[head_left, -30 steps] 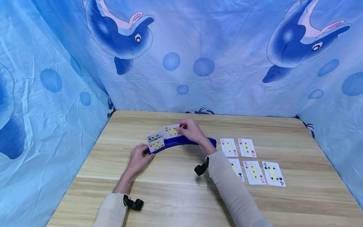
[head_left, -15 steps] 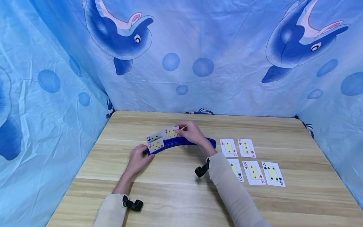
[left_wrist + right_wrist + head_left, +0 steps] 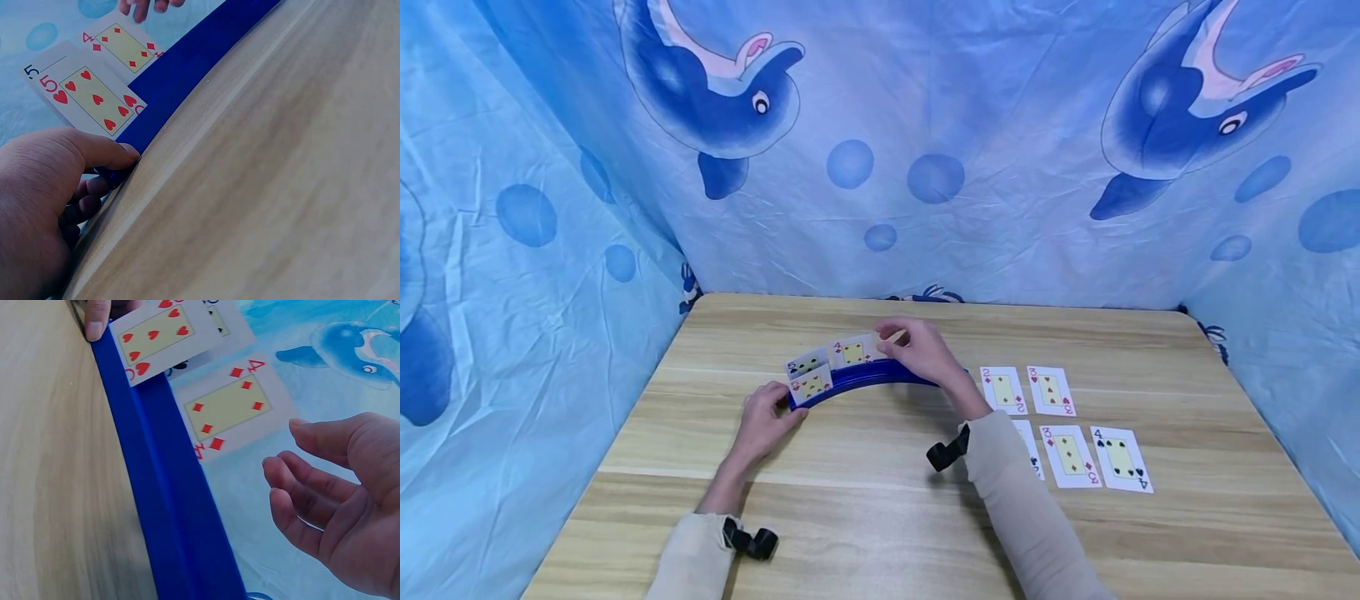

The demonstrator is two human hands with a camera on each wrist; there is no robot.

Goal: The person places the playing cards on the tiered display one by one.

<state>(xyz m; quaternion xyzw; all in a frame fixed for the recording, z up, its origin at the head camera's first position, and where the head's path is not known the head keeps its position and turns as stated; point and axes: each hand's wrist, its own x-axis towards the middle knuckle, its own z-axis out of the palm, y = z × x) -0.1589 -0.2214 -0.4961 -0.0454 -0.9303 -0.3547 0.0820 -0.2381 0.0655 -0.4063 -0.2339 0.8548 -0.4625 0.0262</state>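
A curved blue card holder (image 3: pixel 880 373) stands on the table. My left hand (image 3: pixel 765 425) grips its left end, thumb in front and fingers behind, as the left wrist view shows. At that end the five of hearts (image 3: pixel 97 100) stands in the front slot, with a black five (image 3: pixel 807 363) behind it. To their right the four of diamonds (image 3: pixel 228 407) stands upright in the rear slot. My right hand (image 3: pixel 350 494) is just apart from that card, fingers loosely bent and holding nothing.
Face up to the right lie the two of diamonds (image 3: pixel 1003 390), three of hearts (image 3: pixel 1052 391), three of diamonds (image 3: pixel 1070 457) and four of spades (image 3: pixel 1122 460). A black two (image 3: pixel 1030 447) is partly hidden by my right sleeve. A blue dolphin curtain (image 3: pixel 895 100) surrounds the wooden table.
My right hand pushed the four of diamonds down into the holder, let it go and moved slightly right. My left hand stays on the holder's end.
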